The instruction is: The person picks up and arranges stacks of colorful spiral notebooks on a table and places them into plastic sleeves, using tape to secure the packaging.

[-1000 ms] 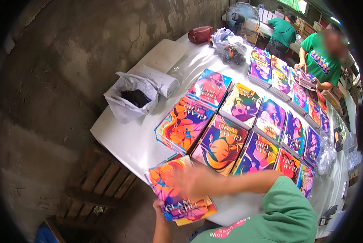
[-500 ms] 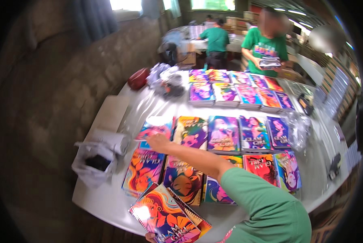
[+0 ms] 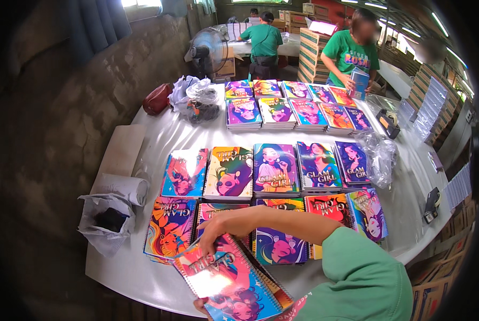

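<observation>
At the table's near edge, my left hand [image 3: 201, 306] grips a small fanned stack of spiral notebooks from below, with mostly the thumb showing. On top of that stack lies a pink-and-blue spiral notebook [image 3: 234, 283], tilted. Reaching across from the right, my right hand [image 3: 214, 231] has its fingers closed on this notebook's upper edge. Behind my hands stand two rows of notebook piles with bright illustrated covers. An orange-and-purple pile [image 3: 170, 227] is left of my right hand, and a purple pile [image 3: 281, 241] sits under my right forearm.
More notebook piles [image 3: 294, 112] fill the far side of the white table [image 3: 116, 267]. A plastic bag [image 3: 107, 227], a paper roll [image 3: 127, 188] and a red pouch [image 3: 157, 99] line the left. Tape dispensers [image 3: 432, 206] lie right. A person [image 3: 352, 56] opposite holds notebooks.
My right hand has come back from the left pile in the middle row, bringing the pink-and-blue notebook onto the stack in my left hand. The person opposite now holds their notebooks upright.
</observation>
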A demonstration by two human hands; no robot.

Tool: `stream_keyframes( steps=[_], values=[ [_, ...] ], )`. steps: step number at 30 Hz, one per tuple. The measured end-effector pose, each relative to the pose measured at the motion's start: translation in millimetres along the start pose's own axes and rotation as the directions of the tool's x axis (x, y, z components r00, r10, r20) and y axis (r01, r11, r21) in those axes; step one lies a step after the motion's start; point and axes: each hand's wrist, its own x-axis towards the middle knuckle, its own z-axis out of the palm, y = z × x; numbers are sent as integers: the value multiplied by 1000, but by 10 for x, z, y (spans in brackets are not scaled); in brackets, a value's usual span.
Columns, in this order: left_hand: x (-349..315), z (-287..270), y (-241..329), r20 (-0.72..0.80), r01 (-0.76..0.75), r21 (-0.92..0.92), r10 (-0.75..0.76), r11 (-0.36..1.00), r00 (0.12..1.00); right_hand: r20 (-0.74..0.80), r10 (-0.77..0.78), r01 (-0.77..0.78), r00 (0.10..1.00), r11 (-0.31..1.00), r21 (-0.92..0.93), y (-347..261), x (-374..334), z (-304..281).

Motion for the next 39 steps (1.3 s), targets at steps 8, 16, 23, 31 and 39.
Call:
stream_keyframes(
  steps=[8,16,23,31,39],
  values=[
    [-241,-361,-83,133,-3,-156,24,988,991,-714,454,-844,532,356,-402,1622,-783,58],
    [-310,197,179,-89,-122,208,143,970,986,-622,309,-692,720,395,-604,1373,-806,172],
    [-149,45,130,-79,113,-6,-113,994,990,-830,-216,-447,514,759,-474,-254,-517,304],
    [149,519,-188,38,180,-2,-180,984,983,-360,-173,189,917,982,10,-215,-549,-28],
    [-127,535,-781,-37,95,-152,-101,984,994,-808,438,-912,395,295,-286,903,-1676,171]
  ],
)
